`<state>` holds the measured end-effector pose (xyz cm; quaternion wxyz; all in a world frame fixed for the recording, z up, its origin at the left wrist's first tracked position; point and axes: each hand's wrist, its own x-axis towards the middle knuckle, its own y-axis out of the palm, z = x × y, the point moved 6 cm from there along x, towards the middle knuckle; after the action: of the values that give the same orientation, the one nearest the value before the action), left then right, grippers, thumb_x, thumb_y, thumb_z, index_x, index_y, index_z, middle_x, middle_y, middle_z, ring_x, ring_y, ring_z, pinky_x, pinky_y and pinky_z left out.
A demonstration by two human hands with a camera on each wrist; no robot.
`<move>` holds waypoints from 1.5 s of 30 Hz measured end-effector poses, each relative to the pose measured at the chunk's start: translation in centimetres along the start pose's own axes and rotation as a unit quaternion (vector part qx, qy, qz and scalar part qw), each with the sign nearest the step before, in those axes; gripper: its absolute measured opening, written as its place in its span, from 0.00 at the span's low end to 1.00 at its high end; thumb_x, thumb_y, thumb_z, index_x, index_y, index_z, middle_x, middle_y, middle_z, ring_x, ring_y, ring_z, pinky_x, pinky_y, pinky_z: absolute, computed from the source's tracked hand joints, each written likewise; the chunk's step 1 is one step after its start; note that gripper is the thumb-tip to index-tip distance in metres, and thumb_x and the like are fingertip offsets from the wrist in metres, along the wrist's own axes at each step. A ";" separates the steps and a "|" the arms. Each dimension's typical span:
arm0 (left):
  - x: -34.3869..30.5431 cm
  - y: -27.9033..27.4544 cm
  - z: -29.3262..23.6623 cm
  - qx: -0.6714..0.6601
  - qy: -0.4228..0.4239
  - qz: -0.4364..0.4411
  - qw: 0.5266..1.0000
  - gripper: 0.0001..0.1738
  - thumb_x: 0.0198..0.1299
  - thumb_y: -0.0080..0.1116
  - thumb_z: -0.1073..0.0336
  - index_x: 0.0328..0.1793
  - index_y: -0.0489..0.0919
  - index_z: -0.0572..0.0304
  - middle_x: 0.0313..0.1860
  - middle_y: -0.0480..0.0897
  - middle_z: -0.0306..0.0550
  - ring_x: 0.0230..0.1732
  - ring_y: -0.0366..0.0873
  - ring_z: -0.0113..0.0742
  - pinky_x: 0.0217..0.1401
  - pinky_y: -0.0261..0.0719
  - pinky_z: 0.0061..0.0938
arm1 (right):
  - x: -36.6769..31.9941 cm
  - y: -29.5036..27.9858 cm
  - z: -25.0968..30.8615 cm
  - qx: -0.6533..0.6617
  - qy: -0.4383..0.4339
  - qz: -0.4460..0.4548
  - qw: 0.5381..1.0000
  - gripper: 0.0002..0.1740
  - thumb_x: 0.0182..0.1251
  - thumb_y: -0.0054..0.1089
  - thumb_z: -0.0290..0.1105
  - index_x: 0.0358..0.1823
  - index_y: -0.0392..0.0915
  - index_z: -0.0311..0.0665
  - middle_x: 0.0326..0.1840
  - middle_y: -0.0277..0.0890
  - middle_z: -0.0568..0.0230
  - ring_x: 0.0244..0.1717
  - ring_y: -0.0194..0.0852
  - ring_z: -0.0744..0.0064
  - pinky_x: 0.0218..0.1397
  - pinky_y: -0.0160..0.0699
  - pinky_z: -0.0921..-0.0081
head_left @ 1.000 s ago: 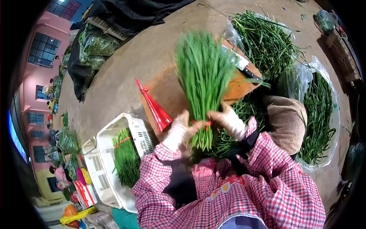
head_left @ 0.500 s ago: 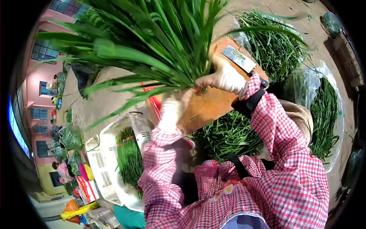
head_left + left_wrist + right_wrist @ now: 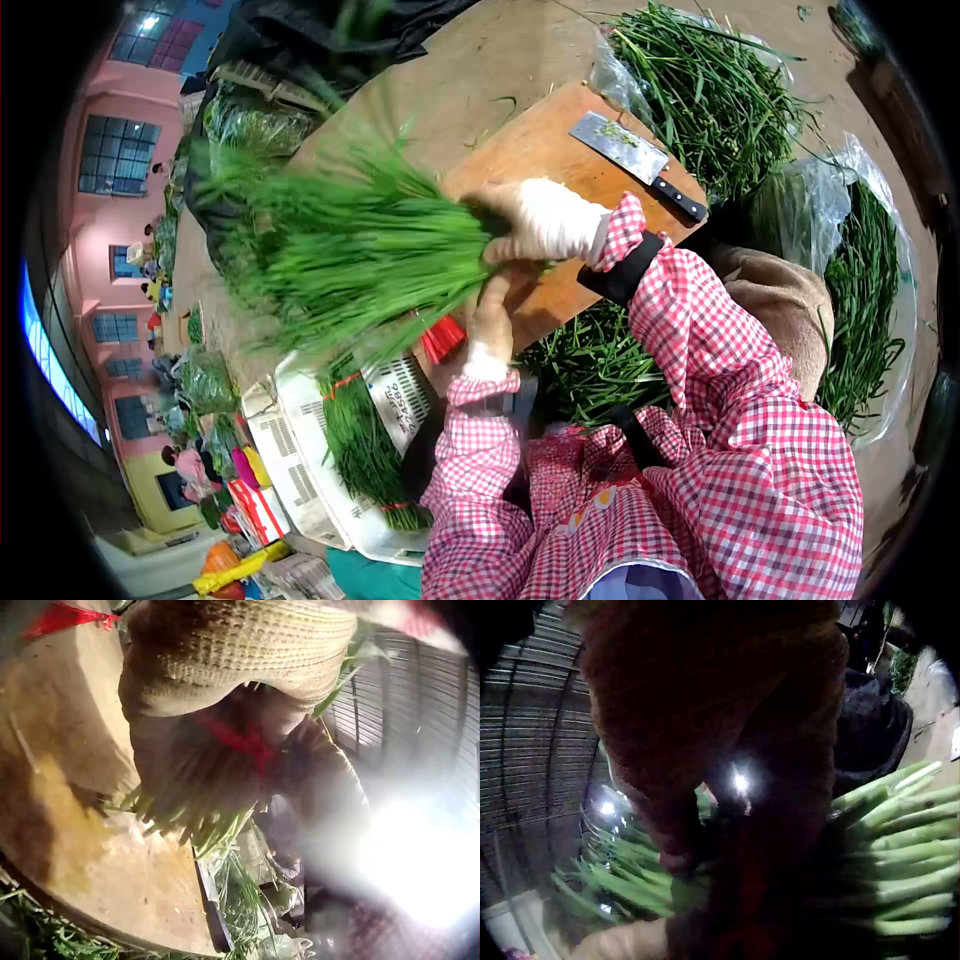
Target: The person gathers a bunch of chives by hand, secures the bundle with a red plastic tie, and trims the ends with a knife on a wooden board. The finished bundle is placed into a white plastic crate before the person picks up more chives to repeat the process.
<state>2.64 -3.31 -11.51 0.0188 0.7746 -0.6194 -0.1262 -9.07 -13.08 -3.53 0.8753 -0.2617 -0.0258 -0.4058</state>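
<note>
A bunch of long green stalks [image 3: 350,245], leaves pointing left and blurred, is held in both hands in the head view. The gloved right hand [image 3: 545,220] grips its stem end from above. From below, the left hand [image 3: 490,320] holds the same end, with its thumb up near the right hand's fingers. In the left wrist view a red tie [image 3: 244,742] goes round the bunch beneath the gloved left hand [image 3: 232,660], and cut stem ends stick out. Pale stems [image 3: 907,855] extend past the dark right hand [image 3: 712,720] in the right wrist view.
A cleaver [image 3: 625,150] lies on the round wooden board [image 3: 560,120], with red ties [image 3: 441,338] at its near left. A white crate [image 3: 300,400] holding a tied bunch [image 3: 365,440] stands left. Loose greens [image 3: 700,90] in plastic bags lie to the right.
The bunch has swung down and left from its raised position, its leaves now pointing left. Both hands have stayed around its stem end, and the right hand now lies over the top.
</note>
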 end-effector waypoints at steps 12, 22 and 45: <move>0.7 -0.2 -6.5 0.427 0.074 0.093 0.897 0.39 0.59 0.65 0.57 0.73 0.64 0.68 0.65 0.74 0.64 0.65 0.74 0.53 0.64 0.75 0.39 | -11.9 -9.3 -13.8 -0.337 0.232 -0.176 0.895 0.25 0.56 0.68 0.36 0.56 0.76 0.42 0.51 0.77 0.52 0.54 0.75 0.49 0.56 0.76 0.59; 6.0 5.2 1.4 0.711 0.066 0.289 0.638 0.66 0.46 0.72 0.47 0.80 0.42 0.70 0.78 0.52 0.72 0.79 0.51 0.61 0.79 0.54 0.37 | -12.7 -9.2 -19.3 -0.368 0.286 -0.106 0.878 0.23 0.51 0.66 0.30 0.51 0.75 0.39 0.48 0.76 0.48 0.53 0.75 0.47 0.54 0.77 0.57; 8.3 6.6 4.3 0.790 -0.069 0.264 0.549 0.66 0.34 0.79 0.47 0.75 0.54 0.72 0.62 0.72 0.66 0.62 0.74 0.55 0.64 0.75 0.39 | -20.7 0.9 -5.4 0.112 0.238 -0.321 0.910 0.26 0.62 0.52 0.24 0.64 0.66 0.35 0.45 0.78 0.40 0.45 0.81 0.43 0.49 0.81 0.62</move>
<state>-2.93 -12.25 -15.91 -0.6112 0.2679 -0.6452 0.3719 -23.20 -0.79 -13.89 0.7015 -0.0352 0.0557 -0.7096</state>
